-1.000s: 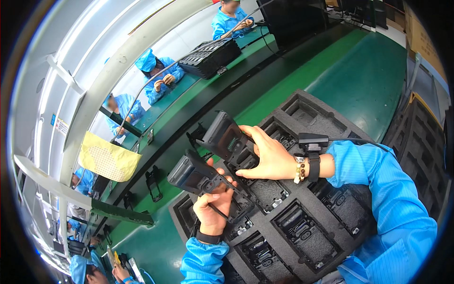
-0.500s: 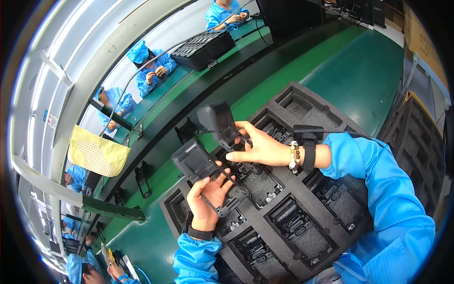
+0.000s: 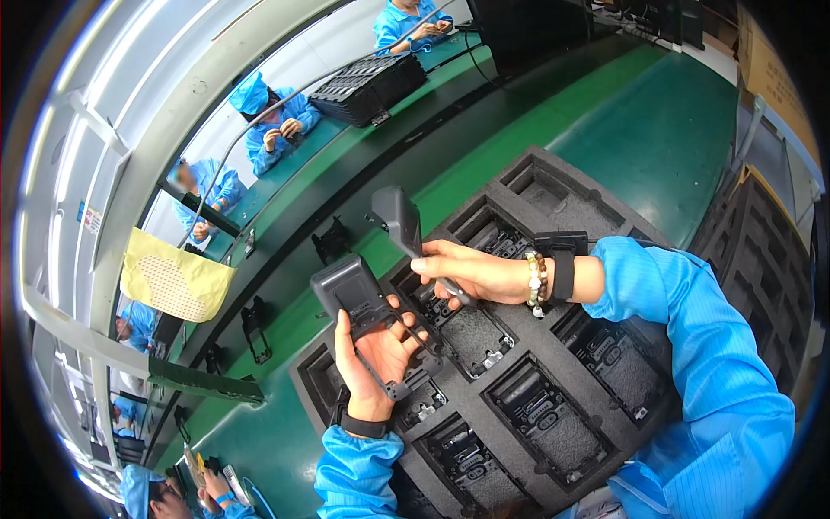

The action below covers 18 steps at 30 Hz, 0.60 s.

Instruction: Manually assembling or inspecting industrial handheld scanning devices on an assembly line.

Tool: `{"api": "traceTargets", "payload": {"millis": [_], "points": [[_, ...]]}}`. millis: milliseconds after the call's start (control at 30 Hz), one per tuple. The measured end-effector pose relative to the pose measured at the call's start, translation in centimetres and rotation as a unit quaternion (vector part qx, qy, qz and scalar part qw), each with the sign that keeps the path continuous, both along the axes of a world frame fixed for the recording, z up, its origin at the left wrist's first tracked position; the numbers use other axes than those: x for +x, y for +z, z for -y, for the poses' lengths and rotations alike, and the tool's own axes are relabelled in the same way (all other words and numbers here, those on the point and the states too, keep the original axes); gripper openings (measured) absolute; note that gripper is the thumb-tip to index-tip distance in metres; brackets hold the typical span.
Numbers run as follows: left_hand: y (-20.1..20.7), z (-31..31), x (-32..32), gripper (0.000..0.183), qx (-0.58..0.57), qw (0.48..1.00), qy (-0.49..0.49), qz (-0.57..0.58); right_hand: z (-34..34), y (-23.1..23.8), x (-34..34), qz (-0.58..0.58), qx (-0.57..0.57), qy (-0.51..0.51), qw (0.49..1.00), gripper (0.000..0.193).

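Note:
My left hand (image 3: 370,374) is closed around a black plastic device housing (image 3: 347,285), its boxy end pointing away and its open frame lying across my palm. To its right, my right hand (image 3: 484,275) grips a second black housing (image 3: 399,223), turned nearly side-on, with fingers wrapped around its lower part. The two housings are apart, both held above a dark grey foam tray (image 3: 474,398). Similar black housings (image 3: 546,415) lie in several of the tray's compartments. My right fingers hide part of the second housing.
Black frame parts (image 3: 254,329) lie on the green bench beyond the tray, with another bracket (image 3: 331,240) nearer it. More foam trays (image 3: 765,259) stand at the right. Co-workers in blue (image 3: 281,117) sit across the bench beside a tray stack (image 3: 367,91). A yellow sheet (image 3: 175,275) hangs at left.
The housing in my right hand has turned from showing its face to nearly side-on. The left housing has tilted slightly, and my left fingers have shifted along its frame.

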<state>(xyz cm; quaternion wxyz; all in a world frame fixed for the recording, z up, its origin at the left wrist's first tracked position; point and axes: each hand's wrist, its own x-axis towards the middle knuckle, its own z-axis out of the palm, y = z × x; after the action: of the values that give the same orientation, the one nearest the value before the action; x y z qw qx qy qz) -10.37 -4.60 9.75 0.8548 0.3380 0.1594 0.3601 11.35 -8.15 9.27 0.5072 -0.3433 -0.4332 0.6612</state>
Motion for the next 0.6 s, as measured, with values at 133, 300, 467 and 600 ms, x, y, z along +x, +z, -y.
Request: {"api": "traceTargets", "payload": {"millis": [133,300,467,600], "points": [[-0.5,-0.4,-0.2,0.073,-0.014,0.999,0.027,0.02,-0.8,-0.7,0.7,-0.127,-0.086,0.052,0.987,0.045],[-1.0,-0.9,-0.3,0.068,-0.015,0.997,0.072,0.001,-1.2,-1.1,1.0,-0.159,-0.018,0.132,0.978,0.065],[-0.3,-0.4,-0.1,0.042,0.05,0.984,0.166,-0.037,-0.9,-0.6,1.0,-0.219,0.031,0.122,0.968,0.068],[-0.6,-0.2,-0.4,0.029,0.044,0.969,0.232,-0.067,-0.6,-0.1,0.8,-0.261,0.036,0.122,0.957,0.061]]}}
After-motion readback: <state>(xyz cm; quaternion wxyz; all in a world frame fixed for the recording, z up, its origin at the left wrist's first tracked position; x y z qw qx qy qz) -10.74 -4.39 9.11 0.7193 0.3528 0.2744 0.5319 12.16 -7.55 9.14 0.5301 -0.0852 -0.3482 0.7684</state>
